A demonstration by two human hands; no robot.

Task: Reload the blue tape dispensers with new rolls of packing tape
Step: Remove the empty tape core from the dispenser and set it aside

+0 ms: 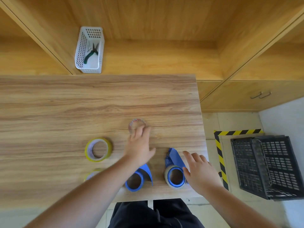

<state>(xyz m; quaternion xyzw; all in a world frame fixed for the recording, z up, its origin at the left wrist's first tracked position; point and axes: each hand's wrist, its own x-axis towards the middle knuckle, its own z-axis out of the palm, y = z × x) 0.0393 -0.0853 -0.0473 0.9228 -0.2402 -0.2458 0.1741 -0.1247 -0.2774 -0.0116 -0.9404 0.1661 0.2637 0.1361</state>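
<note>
Reaching forward over the wooden table (49,99), your left hand (139,145) lies with fingers spread and slack, its fingertips at the near edge of a thin clear tape ring (137,125); motion blur hides whether they touch it, and nothing is gripped. Take the loaded blue dispenser (175,168) near the table's front right corner as the landmark. It carries a clear roll around its blue hub, its blade flap pointing away from you. Your right hand (199,171) hovers just right of it, fingers loose and apart, grasping nothing; I cannot tell if the thumb brushes the roll. Just left of that dispenser stands the second blue dispenser (137,178), its hub bare, partly under your left forearm. Farther left lies a yellow tape roll (98,149) flat on the table, and nearer you a second yellowish roll (92,175), partly hidden by the arm.
</note>
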